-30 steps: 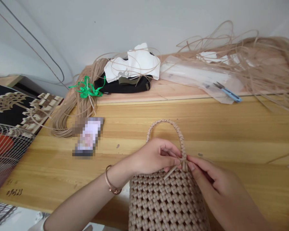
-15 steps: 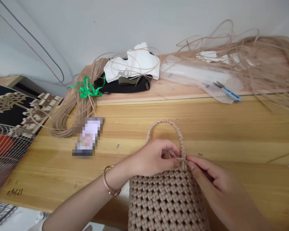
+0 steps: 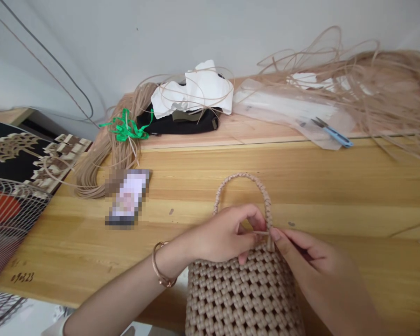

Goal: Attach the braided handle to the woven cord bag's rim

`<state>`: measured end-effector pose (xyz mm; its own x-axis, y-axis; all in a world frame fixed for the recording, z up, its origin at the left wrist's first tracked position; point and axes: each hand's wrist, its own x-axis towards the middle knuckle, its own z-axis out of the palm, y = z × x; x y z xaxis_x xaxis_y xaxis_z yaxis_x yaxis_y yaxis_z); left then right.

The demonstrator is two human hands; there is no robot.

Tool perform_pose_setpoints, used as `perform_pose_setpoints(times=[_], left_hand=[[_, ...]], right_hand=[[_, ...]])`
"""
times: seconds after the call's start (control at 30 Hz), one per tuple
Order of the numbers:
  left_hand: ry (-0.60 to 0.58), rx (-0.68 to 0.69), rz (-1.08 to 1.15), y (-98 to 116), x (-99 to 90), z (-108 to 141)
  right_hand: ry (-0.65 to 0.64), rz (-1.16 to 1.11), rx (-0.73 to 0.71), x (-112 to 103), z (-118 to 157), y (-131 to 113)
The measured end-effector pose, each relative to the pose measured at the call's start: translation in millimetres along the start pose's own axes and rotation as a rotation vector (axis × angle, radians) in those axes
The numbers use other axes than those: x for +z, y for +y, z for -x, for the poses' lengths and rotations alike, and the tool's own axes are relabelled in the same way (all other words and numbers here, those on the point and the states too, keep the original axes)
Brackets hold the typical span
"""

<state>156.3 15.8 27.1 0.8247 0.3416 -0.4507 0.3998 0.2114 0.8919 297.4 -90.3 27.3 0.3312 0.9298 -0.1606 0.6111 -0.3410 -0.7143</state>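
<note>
A tan woven bag (image 3: 243,294) stands at the table's near edge, its braided handle (image 3: 247,176) arching above the rim. At the handle's right base, a thin tan strand (image 3: 261,232) crosses toward my left hand. My left hand (image 3: 227,233) is curled over the rim with the strand between thumb and fingers. My right hand (image 3: 304,254) pinches at the foot of the handle from the right, thumb against forefinger; the exact piece under its fingertips is partly hidden.
On the left lie a phone (image 3: 129,198) and a coiled bundle of tan cord (image 3: 91,175) with a green tie (image 3: 126,128). Behind are a black pouch (image 3: 185,123), white paper (image 3: 210,88), blue-handled thread snips (image 3: 332,133) on a plastic bag (image 3: 276,105), and loose tan strands (image 3: 399,88).
The bag's handle has shifted slightly right. My left fingers have spread a little, with a lower fingertip now showing below the thumb. My right thumb has moved up closer to the handle.
</note>
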Motion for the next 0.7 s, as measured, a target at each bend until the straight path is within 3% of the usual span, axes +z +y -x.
perform_pose_setpoints(times=[0.33, 0.6, 0.7], left_hand=[[-0.031, -0.069, 0.260, 5.3, -2.7, -3.1], [-0.015, -0.199, 0.225, 4.3, -5.2, -4.7], [-0.010, -0.168, 0.160, 5.6, -7.1, -4.3]], right_hand=[[-0.069, -0.037, -0.030, -4.1, 0.8, 2.5], [-0.089, -0.108, 0.003, -1.2, 2.7, -0.6], [-0.126, -0.113, 0.011, -0.6, 3.6, -1.4]])
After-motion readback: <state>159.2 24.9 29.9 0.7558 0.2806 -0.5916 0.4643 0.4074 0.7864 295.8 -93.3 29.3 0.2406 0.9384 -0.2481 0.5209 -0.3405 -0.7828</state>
